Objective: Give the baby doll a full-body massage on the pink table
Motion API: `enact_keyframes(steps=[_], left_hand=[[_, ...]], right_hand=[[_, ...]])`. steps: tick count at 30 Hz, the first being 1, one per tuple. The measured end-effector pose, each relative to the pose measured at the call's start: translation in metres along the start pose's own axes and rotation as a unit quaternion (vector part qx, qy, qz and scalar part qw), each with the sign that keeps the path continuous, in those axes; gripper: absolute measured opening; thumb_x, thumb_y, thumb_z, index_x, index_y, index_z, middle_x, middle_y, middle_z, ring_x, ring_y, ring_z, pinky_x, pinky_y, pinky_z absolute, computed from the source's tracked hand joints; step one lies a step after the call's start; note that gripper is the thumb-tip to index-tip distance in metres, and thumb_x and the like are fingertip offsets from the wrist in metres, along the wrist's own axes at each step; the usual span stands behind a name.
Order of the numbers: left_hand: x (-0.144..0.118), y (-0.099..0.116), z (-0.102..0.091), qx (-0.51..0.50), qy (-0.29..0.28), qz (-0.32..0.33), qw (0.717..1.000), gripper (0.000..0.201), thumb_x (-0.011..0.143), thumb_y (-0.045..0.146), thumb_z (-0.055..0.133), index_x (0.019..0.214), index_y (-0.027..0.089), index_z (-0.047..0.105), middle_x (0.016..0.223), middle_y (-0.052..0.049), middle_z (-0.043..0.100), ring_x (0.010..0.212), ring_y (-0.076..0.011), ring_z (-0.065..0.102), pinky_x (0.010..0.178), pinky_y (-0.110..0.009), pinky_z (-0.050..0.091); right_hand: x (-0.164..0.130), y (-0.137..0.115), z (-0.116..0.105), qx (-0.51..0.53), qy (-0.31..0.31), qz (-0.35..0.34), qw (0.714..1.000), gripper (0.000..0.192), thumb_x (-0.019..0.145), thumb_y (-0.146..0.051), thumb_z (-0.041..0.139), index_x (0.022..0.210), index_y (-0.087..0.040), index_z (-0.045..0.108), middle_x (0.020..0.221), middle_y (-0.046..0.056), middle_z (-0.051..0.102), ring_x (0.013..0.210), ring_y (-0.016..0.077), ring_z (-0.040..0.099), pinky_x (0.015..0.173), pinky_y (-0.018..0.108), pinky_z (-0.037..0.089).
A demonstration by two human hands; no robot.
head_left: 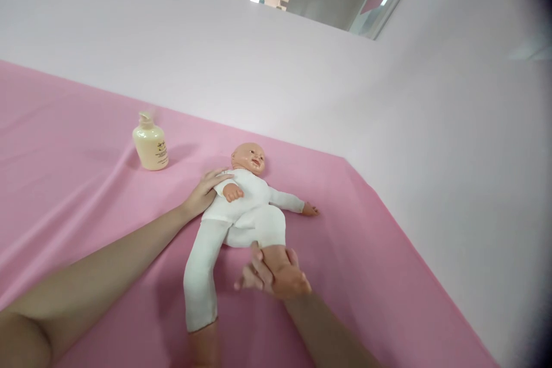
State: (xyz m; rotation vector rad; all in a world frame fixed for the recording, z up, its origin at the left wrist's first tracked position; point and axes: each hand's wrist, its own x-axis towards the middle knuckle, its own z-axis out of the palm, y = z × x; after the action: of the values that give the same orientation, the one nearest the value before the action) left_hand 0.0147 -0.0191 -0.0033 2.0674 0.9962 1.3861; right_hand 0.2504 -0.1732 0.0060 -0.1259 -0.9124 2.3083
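The right hand [276, 273] is closed around the lower leg of a plastic baby doll in a white cloth suit [241, 213], the bent knee just above its knuckles. The doll lies face up on the pink cloth sheet [77, 195], its other leg stretched out to the left of that hand. Farther off, the left hand [204, 190] lies flat and open against the doll's shoulder. Beyond it, up and left, stands a cream plastic pump bottle [150, 144].

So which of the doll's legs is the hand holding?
The bent leg on the picture's right, gripped by the right hand. The other leg lies stretched out straight, with no hand on it.
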Motion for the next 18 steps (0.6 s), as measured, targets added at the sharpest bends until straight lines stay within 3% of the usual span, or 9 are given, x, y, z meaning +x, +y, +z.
enact_keyframes(steps=[2,4,15,18], left_hand=[[-0.001,0.000,-0.001,0.013,-0.020,0.006,1.000,0.048,0.087,0.012,0.045,0.124,0.031,0.068,0.144,-0.003,0.056,0.135,-0.0261,0.046,0.118,-0.050,0.030],[-0.001,0.000,-0.002,0.017,-0.019,0.007,1.000,0.049,0.086,0.012,0.045,0.124,0.031,0.068,0.143,-0.003,0.057,0.135,-0.0269,0.047,0.117,-0.050,0.031],[-0.002,0.000,-0.003,0.031,-0.028,0.010,0.999,0.050,0.084,0.010,0.045,0.123,0.031,0.070,0.142,-0.003,0.058,0.133,-0.0267,0.047,0.116,-0.049,0.033],[-0.001,0.001,-0.002,0.013,-0.020,0.005,1.000,0.046,0.085,0.013,0.046,0.122,0.030,0.069,0.140,-0.004,0.059,0.132,-0.0261,0.048,0.116,-0.049,0.032]], right_hand=[[0.008,-0.005,0.004,0.033,0.092,-0.024,0.995,0.052,0.072,-0.072,0.058,0.087,-0.022,0.054,0.055,-0.009,0.042,0.058,0.0126,0.040,0.090,0.045,0.042],[0.011,-0.009,0.008,0.035,0.140,-0.030,0.989,0.049,0.072,-0.068,0.060,0.088,-0.021,0.056,0.056,-0.008,0.040,0.060,0.0131,0.037,0.089,0.044,0.041],[0.017,-0.013,0.009,0.002,0.226,-0.047,0.973,0.044,0.076,-0.059,0.063,0.088,-0.017,0.065,0.061,-0.003,0.048,0.067,0.0147,0.047,0.085,0.036,0.045],[0.016,-0.013,0.008,0.000,0.201,-0.038,0.979,0.046,0.076,-0.060,0.064,0.091,-0.017,0.065,0.063,-0.003,0.050,0.067,0.0149,0.048,0.084,0.036,0.045]])
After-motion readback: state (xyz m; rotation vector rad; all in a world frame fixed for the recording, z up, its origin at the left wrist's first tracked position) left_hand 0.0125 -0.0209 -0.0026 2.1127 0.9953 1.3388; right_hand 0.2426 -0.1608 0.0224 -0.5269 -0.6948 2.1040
